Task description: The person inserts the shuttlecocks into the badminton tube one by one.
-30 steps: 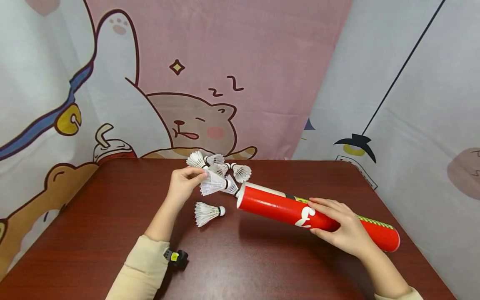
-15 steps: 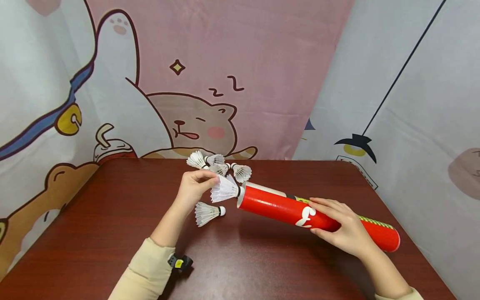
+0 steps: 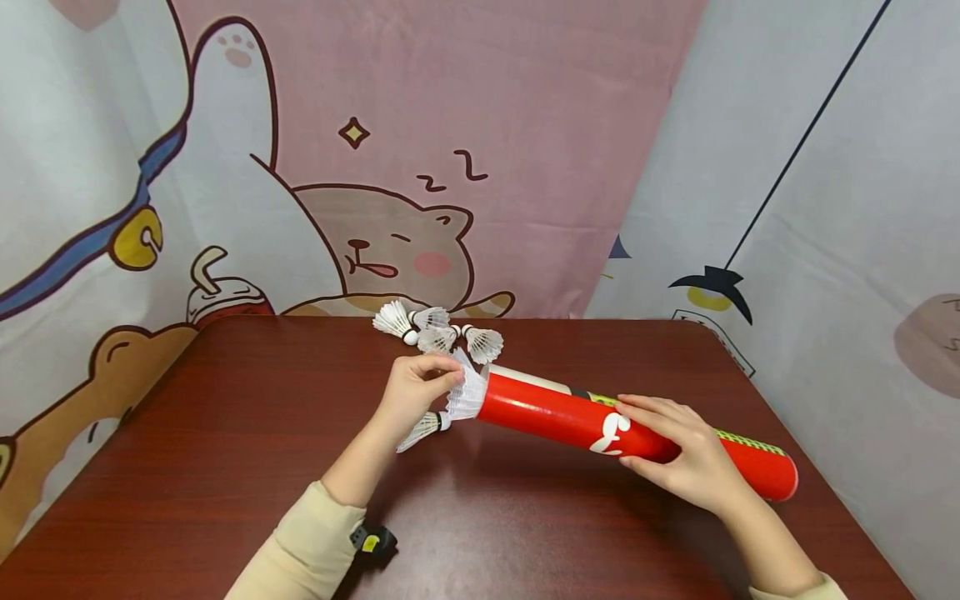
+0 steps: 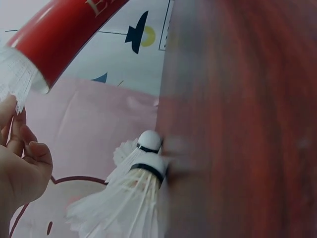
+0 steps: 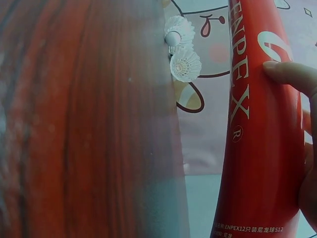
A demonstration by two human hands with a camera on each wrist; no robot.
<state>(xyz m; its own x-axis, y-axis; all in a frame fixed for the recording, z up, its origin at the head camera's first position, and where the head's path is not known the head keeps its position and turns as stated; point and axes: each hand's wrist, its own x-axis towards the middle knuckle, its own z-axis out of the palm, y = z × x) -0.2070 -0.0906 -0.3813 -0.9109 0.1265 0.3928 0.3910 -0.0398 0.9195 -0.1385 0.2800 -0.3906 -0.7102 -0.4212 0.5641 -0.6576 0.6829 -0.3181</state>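
My left hand [image 3: 420, 390] pinches the skirt rim of a white shuttlecock [image 3: 467, 397] between thumb and fingers. The shuttlecock's cork end is inside the mouth of a red tube [image 3: 547, 406], hidden from sight, while most of the skirt sticks out. In the left wrist view the skirt [image 4: 16, 74] fans out of the tube's opening. My right hand [image 3: 686, 454] grips the red tube around its middle and holds it tilted, mouth end raised to the left. In the right wrist view the thumb [image 5: 290, 73] lies along the printed side.
Several shuttlecocks [image 3: 483, 343] lie clustered at the table's back edge. Another shuttlecock [image 3: 426, 427] lies nearer, partly behind my left hand. A brown wooden table [image 3: 540, 533] spans the front, with a printed curtain [image 3: 525, 167] hanging behind it.
My left hand has moved right and slightly down with the shuttlecock, whose cork end has gone from outside the tube into its mouth. The right hand and tube have stayed nearly still.
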